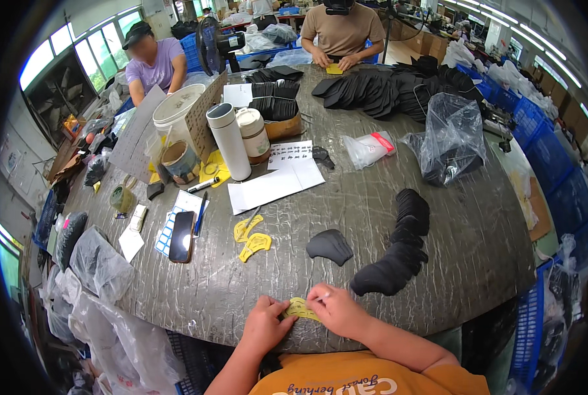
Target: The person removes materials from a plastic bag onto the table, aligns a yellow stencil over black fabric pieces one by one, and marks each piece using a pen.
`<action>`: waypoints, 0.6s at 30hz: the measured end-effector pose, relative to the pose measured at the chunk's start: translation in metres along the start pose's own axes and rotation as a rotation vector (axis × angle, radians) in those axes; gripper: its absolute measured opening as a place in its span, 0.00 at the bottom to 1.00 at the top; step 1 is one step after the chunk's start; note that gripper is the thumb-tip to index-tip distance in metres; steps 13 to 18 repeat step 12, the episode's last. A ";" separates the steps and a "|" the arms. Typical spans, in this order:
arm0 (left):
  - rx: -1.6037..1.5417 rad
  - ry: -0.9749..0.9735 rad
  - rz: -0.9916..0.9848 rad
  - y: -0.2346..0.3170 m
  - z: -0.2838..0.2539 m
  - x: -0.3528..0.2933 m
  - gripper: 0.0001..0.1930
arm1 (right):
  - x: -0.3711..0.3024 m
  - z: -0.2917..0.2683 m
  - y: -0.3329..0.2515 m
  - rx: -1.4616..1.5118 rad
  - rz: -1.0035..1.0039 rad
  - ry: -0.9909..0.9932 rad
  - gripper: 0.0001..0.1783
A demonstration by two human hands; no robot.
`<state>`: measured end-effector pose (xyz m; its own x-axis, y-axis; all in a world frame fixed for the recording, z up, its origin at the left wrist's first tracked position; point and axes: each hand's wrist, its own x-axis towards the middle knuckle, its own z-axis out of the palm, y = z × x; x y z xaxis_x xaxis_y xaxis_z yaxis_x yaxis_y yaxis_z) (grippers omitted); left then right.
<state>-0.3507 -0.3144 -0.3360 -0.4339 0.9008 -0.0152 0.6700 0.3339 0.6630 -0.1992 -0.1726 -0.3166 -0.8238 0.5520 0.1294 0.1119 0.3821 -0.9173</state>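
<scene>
A yellow curved template point(296, 307) with dark markings lies at the near edge of the table. My left hand point(266, 322) grips its left end between thumb and fingers. Over its right end, my right hand point(339, 315) is closed in a pinch; whatever it may hold is too small to make out. Ahead of my hands rests a single black curved pad point(330, 247). A fanned row of similar black pads point(399, 253) curves away to its right. Two more yellow templates, one point(255, 246) nearer and one point(246, 228) farther, lie ahead and to the left, with a thin pointed tool by the farther one.
Leftward lie a phone point(181, 237) and a blue pen point(201, 212). Farther back stand a white bottle point(229, 141), a jar point(252, 135) and a bucket point(175, 108). Plastic bags point(449, 141) and heaped black pads point(373, 92) sit far right. Two people work across the table.
</scene>
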 end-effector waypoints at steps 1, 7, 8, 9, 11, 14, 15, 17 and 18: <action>0.014 0.011 0.030 -0.001 0.000 0.000 0.19 | 0.001 0.005 0.000 0.035 0.020 -0.027 0.08; 0.001 0.040 0.053 -0.005 0.004 0.001 0.17 | 0.003 0.022 0.016 0.009 -0.038 -0.121 0.06; 0.000 0.041 0.052 -0.005 0.004 0.001 0.17 | 0.003 0.023 0.017 0.004 -0.058 -0.140 0.06; 0.002 0.043 0.060 -0.005 0.004 0.001 0.17 | 0.003 0.024 0.017 0.005 -0.058 -0.143 0.06; 0.003 0.046 0.065 -0.006 0.004 0.001 0.17 | 0.004 0.025 0.017 0.003 -0.034 -0.140 0.07; 0.004 0.047 0.064 -0.007 0.004 0.001 0.18 | 0.004 0.024 0.016 -0.021 -0.038 -0.141 0.06; 0.004 0.047 0.064 -0.007 0.004 0.001 0.18 | 0.004 0.024 0.016 -0.021 -0.038 -0.141 0.06; 0.004 0.047 0.064 -0.007 0.004 0.001 0.18 | 0.004 0.024 0.016 -0.021 -0.038 -0.141 0.06; 0.004 0.047 0.064 -0.007 0.004 0.001 0.18 | 0.004 0.024 0.016 -0.021 -0.038 -0.141 0.06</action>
